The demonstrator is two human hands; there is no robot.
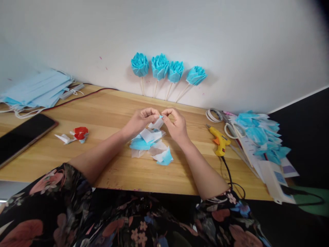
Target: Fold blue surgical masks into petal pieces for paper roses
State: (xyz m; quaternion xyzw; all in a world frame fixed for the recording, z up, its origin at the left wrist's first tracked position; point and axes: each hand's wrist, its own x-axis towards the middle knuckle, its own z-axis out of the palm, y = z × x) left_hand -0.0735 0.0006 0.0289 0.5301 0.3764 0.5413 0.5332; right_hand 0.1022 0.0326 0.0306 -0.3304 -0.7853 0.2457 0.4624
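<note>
Basically, loose blue-white scraps (141,143) sit just below the hands, likely for quick pickup. Left hand (142,120) and right hand (177,125) pinch one piece (157,123), fingertips closed, probably for control. Blue flowers (160,67) lean on the wall (164,27), apparently out of the way.

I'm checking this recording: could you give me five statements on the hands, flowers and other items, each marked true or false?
1. The left hand and right hand pinch a small blue-and-white piece. True.
2. Six blue flowers stand along the wall. False: there are four.
3. The glue gun is yellow. True.
4. The phone lies right of both hands. False: it lies left.
5. A red scrap lies right of the phone. True.
</note>
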